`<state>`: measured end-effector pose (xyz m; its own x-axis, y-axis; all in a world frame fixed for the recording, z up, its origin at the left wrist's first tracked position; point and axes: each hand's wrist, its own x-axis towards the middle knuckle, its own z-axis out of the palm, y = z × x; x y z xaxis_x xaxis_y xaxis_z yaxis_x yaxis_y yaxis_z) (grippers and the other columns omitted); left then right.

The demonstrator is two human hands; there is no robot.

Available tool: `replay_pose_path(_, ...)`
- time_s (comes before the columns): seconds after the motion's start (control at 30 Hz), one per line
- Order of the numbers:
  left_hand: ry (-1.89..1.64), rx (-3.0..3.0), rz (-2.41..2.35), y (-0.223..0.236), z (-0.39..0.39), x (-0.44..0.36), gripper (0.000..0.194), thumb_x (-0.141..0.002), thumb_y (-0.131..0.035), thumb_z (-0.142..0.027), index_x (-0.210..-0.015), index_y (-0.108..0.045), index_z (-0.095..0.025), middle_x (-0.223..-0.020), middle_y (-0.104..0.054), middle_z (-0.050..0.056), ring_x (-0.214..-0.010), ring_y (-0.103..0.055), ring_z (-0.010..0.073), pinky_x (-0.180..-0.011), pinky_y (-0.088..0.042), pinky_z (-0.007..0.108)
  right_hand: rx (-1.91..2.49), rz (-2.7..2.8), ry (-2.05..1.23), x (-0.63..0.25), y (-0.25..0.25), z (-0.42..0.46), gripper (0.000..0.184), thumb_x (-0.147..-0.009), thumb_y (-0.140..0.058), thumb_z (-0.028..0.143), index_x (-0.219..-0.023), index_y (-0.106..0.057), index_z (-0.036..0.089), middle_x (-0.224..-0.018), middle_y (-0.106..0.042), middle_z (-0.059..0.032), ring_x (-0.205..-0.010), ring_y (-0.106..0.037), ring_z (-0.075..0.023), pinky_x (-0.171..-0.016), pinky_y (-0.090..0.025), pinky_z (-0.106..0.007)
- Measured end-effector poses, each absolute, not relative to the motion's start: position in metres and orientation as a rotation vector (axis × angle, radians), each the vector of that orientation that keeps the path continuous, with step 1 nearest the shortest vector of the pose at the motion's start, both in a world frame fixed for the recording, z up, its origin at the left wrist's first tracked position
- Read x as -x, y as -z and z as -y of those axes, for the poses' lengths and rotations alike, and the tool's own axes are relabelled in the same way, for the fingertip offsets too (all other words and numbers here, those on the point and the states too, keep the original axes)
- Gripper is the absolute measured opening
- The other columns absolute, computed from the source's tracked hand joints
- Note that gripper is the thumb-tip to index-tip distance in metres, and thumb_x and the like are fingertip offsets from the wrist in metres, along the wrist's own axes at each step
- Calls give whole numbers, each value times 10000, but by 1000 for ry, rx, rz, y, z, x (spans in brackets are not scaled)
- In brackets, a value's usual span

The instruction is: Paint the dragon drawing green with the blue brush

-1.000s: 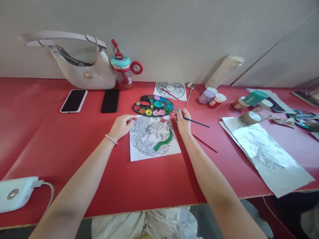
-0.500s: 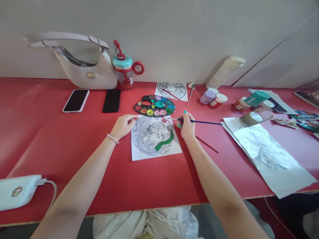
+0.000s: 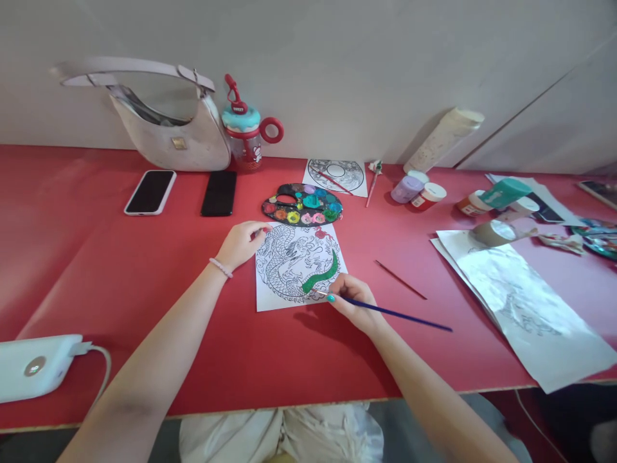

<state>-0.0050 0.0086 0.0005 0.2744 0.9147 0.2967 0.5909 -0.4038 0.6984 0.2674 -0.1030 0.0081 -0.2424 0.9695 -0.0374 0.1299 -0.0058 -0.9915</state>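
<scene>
Head view: a dragon sheet (image 3: 282, 260) is placed at the centre of the frame, flat on the red desk (image 3: 270, 366), its lower edge slightly slanted. Of the two hands, the right hand (image 3: 354, 301) is the nearer to the painted green strip (image 3: 322, 278) on it: it is set at the sheet's lower right, finger and thumb closed around a blue paintbrush (image 3: 402, 315). The brush's long axis is pointed from the handle end, seen to the right of the wrist, leftward and slightly up, so that its tip is brought close to the strip's lower left end; whether paper is touched by the tip cannot be told. From that end the strip is curved up and to the right. The sheet's upper left corner is met by the left hand (image 3: 241, 244), its fingers loosely bent; whether the paper is pinched or only pressed cannot be told. A paint palette (image 3: 289, 206) is positioned just above the sheet, and a thin red brush (image 3: 401, 280) is seen at centre right, apart from both hands.
</scene>
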Motion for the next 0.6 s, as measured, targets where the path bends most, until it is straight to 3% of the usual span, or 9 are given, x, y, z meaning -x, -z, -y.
replay_pose_path(0.23, -945, -2106, -1355, -1, -8, 5, 250, -875, -493, -223, -959, -726, -187, -969, -763, 68, -811, -684, 209, -768, -534, 347, 1258, 1574, -1253, -256, -8, 95, 296, -771, -635, 392, -613, -449, 224, -535, -390, 56, -487, -317, -88, -454, -301, -226)
replay_pose_path(0.47, -922, -2134, -1380, -1, -8, 5, 260, -868, -497, -223, -971, -733, -189, -917, -757, 61, -709, -642, 194, -691, -505, 332, 1300, 1558, -1201, -258, -4, 96, 294, -752, -625, 356, -581, -421, 232, -506, -406, 53, -472, -340, -93, -452, -296, -231)
replay_pose_path(0.6, -916, -2127, -1379, -1, -8, 5, 261, -869, -495, -224, -971, -732, -190, -910, -754, 59, -696, -638, 189, -683, -500, 324, 1306, 1543, -1280, -257, -6, 98, 284, -791, -588, 364, -589, -438, 233, -491, -485, 34, -464, -412, -107, -467, -336, -241)
